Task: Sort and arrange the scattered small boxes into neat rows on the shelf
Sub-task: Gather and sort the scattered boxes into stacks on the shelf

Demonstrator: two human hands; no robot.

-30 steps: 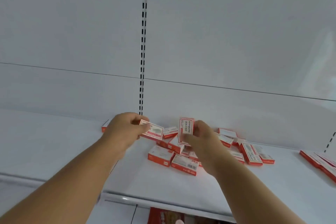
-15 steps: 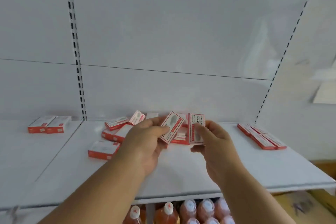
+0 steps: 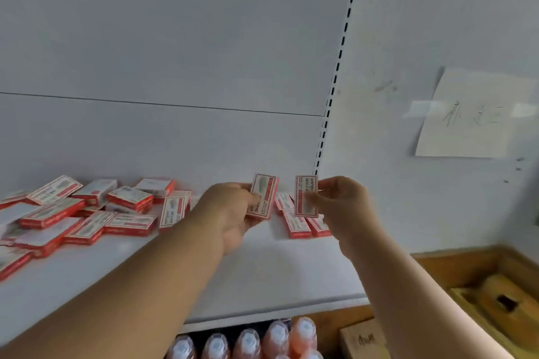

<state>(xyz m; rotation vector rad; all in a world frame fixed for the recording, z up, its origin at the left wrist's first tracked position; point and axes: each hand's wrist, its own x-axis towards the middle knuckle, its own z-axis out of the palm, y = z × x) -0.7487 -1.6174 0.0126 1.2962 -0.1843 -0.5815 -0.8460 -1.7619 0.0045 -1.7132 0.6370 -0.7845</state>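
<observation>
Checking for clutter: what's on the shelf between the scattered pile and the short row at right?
Head view: bare shelf there, crossed only by the left hand holding a box.

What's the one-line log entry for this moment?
left hand: holds box | right hand: holds box | row: started at shelf right | pile: unsorted left

Bare shelf [image 3: 277,271] front — scattered boxes [image 3: 87,213] crowd the left.

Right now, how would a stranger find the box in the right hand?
Find the white shelf and go to its right end, by the slotted upright. The right hand holds a box there, upright, above the neat row lying flat.
</observation>
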